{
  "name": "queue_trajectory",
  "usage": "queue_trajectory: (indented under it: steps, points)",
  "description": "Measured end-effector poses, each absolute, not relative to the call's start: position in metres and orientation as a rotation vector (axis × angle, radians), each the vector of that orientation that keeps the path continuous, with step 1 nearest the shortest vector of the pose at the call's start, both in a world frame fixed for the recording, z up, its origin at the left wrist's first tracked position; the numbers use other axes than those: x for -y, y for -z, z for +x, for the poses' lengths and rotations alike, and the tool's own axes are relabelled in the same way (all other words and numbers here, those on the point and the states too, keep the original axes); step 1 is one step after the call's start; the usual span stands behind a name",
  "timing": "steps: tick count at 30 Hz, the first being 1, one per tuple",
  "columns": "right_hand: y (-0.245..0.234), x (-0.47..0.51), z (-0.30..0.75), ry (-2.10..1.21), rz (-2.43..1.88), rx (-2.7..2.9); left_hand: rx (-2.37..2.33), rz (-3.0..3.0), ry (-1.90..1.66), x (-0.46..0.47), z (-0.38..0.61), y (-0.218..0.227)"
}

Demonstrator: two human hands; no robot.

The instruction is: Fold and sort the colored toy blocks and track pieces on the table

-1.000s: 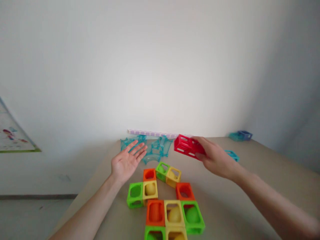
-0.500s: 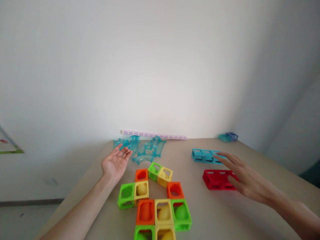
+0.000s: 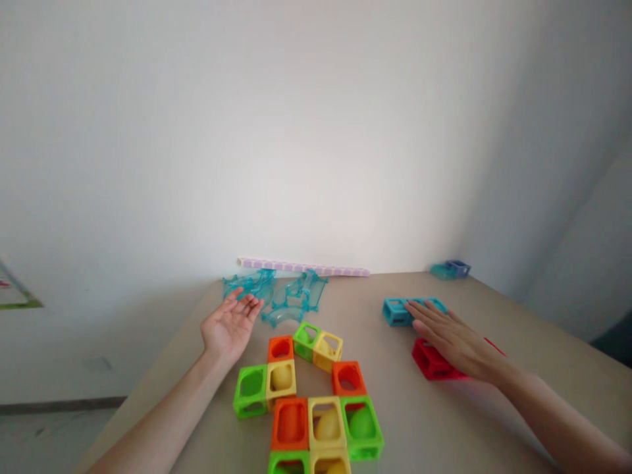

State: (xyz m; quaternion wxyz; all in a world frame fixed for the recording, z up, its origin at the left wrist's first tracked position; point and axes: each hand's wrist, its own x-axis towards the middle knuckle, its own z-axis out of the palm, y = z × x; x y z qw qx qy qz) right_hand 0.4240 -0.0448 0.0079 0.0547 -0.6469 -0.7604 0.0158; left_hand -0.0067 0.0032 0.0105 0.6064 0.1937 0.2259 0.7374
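Observation:
My right hand (image 3: 454,342) lies flat, fingers spread, over a red open-frame block (image 3: 430,363) on the tan table (image 3: 395,428); its fingertips reach a blue frame block (image 3: 399,310) just beyond. My left hand (image 3: 228,326) hovers palm up with fingers apart and holds nothing, just left of the cluster of cubes. That cluster of green, orange and yellow hollow cubes (image 3: 316,401) sits joined together at the table's near middle, some with balls inside.
Clear teal track pieces (image 3: 281,296) lie near the back wall. A pale purple strip (image 3: 301,266) rests against the wall. Small blue and teal pieces (image 3: 450,268) sit at the far right corner. The table's left edge drops to the floor.
My right hand carried the red block from above the cluster to the right, set it on the table, and now rests flat on it. The left hand stayed open, drifting slightly left.

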Motion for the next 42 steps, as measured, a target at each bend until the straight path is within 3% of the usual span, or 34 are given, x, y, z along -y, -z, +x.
queue_trajectory:
  steps: [19,27,33,42]
  points:
    - [0.019,0.019,0.425,0.323,-1.842,2.209,-0.518,0.45,-1.691,-0.003,-0.005,-0.01]
    - [-0.02,0.037,0.38,0.434,-1.452,2.027,-0.67,0.65,-1.619,-0.006,-0.005,-0.004]
    - [-0.044,0.037,0.279,-0.139,-1.137,2.243,-0.837,0.941,-1.376,-0.007,-0.005,0.003]
    - [-0.002,0.018,0.255,-0.955,-1.096,2.033,-0.981,1.826,-0.727,0.004,0.002,0.005]
